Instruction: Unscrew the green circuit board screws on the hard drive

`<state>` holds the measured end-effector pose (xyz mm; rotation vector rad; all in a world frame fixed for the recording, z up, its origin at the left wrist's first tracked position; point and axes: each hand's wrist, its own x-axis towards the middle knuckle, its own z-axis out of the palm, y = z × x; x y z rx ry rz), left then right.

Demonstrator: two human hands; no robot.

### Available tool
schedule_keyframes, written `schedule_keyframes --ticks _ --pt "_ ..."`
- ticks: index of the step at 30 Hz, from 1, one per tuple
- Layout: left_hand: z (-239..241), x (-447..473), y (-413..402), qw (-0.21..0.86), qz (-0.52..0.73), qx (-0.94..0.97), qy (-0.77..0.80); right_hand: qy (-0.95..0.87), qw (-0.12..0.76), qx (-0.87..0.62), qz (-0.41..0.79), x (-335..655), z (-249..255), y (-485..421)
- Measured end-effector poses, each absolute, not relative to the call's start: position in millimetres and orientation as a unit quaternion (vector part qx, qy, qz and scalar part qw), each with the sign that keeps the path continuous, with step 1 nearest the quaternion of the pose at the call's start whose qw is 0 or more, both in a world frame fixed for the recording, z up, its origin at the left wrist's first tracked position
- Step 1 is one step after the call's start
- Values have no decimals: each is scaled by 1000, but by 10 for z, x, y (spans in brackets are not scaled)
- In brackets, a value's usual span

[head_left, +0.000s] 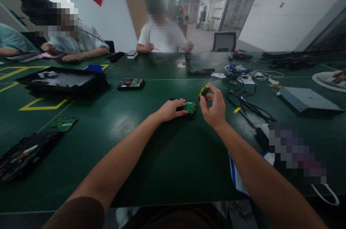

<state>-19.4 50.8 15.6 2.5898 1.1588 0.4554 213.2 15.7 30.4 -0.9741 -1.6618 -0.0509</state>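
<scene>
A hard drive (191,112) with a green circuit board facing up lies on the dark green table in front of me. My left hand (173,109) holds it from the left, fingers over its top and thumb along the near side. Just right of the drive, my right hand (214,108) is raised a little, its fingers closed around a screwdriver (203,91) with a yellow and black handle. The screwdriver's tip is too small to make out, so I cannot tell whether it touches the drive.
Another hard drive (131,84) lies farther left, beyond it a black tray (63,81). A loose green circuit board (63,124) is near a black drive part (24,153). Cables (245,103) and a grey metal box (309,99) are at right. Several people sit opposite.
</scene>
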Motion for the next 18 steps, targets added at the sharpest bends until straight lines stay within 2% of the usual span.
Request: schedule_keyframes --ticks 18 --pt "151 -205 529 133 153 896 396 -712 560 -423 -30 2128 327 140"
